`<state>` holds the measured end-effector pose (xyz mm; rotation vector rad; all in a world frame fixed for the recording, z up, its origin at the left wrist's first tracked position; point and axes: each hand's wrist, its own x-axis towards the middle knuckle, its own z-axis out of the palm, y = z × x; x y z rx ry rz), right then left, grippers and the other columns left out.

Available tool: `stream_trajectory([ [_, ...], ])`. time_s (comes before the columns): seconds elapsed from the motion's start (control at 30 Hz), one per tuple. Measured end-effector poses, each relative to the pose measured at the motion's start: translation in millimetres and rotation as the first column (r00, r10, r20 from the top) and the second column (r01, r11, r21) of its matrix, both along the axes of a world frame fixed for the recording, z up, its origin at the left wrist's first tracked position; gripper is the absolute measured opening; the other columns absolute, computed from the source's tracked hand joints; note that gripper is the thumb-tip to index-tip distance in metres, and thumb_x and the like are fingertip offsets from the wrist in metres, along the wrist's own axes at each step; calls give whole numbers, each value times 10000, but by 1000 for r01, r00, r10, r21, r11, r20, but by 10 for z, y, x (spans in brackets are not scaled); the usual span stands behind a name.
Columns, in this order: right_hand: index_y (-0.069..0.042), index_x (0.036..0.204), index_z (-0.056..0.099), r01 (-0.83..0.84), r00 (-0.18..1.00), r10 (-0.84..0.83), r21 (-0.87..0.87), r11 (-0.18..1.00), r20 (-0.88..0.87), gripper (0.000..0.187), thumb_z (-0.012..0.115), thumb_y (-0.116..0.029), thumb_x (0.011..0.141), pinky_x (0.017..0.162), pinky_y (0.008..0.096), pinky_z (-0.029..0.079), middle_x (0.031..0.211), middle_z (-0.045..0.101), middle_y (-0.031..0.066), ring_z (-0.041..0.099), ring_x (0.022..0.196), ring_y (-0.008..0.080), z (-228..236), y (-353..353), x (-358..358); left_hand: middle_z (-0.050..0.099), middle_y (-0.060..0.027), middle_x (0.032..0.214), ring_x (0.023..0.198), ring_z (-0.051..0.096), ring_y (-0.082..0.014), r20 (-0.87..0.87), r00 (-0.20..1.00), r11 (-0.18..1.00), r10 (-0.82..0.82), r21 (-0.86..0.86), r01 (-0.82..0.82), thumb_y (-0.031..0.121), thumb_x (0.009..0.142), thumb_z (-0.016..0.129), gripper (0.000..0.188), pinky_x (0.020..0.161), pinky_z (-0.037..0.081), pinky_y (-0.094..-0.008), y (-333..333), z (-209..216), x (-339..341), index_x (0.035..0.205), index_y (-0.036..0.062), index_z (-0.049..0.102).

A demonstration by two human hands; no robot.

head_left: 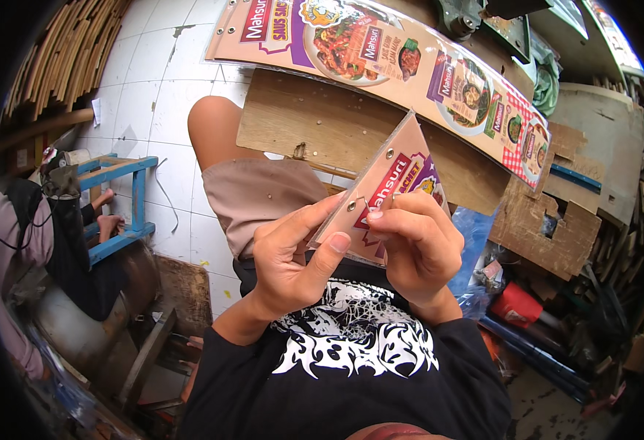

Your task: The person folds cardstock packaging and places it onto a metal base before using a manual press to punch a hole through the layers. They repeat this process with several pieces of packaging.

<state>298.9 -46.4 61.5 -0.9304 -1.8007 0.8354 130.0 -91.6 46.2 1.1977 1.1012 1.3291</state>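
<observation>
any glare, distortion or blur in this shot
In the head view, the fisheye bows the long printed strip and leaves a black rim; in the head view, the far upper right washes out bright; in the head view, left hand and right hand look fairly sharp.

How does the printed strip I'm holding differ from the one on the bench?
The held strip is tilted in your left hand; the bench strip lies flat. The bench strip shows several pictured dishes; the held strip shows mostly lettering. Both have tan backgrounds and metal eyelets.
</observation>
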Motion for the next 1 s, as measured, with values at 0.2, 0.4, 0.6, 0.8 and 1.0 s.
stream_trajectory([
  [0.2, -19, 936, 682, -34, 999, 33, 36, 999, 22, 360, 701, 136, 611, 572, 315, 481, 822, 632, 104, 612, 668, 226, 19, 6, -3, 682, -212, 1015, 906, 669, -163, -11, 1000, 1000, 10, 21, -9, 30, 895, 632, 388, 774, 523, -249, -8, -10, 3, 1242, -125, 554],
  [0.4, -21, 928, 682, -81, 996, 77, 78, 994, 54, 322, 707, 97, 630, 569, 324, 476, 811, 628, 103, 608, 654, 237, 56, 47, 6, 686, -211, 990, 853, 658, -149, -38, 999, 1000, -6, 27, 7, 29, 878, 643, 422, 715, 504, -233, -4, 3, -19, 1267, -106, 554],
  [0.6, -10, 930, 681, -97, 991, 90, 73, 993, 100, 315, 710, 93, 634, 570, 324, 470, 814, 619, 110, 598, 653, 239, 91, 37, 18, 687, -200, 973, 843, 656, -150, -54, 999, 1000, 2, 29, -1, 41, 884, 641, 411, 704, 503, -235, -8, 7, -15, 1260, -105, 561],
  [0.8, 23, 966, 676, -113, 977, 89, 120, 986, 193, 353, 695, 91, 621, 564, 322, 467, 842, 609, 128, 574, 638, 240, 185, 14, 10, 691, -196, 920, 807, 672, -166, -100, 995, 999, -5, 42, 10, 40, 878, 640, 407, 690, 504, -242, -18, 39, -24, 1251, -106, 568],
  [1.0, 56, 985, 667, -181, 960, 128, 204, 962, 250, 393, 666, 81, 592, 546, 332, 468, 836, 602, 136, 568, 626, 239, 229, 25, 4, 688, -191, 837, 662, 676, -187, -190, 978, 982, 88, 183, -53, 24, 838, 640, 411, 595, 512, -268, -43, 14, 10, 1222, -111, 587],
])
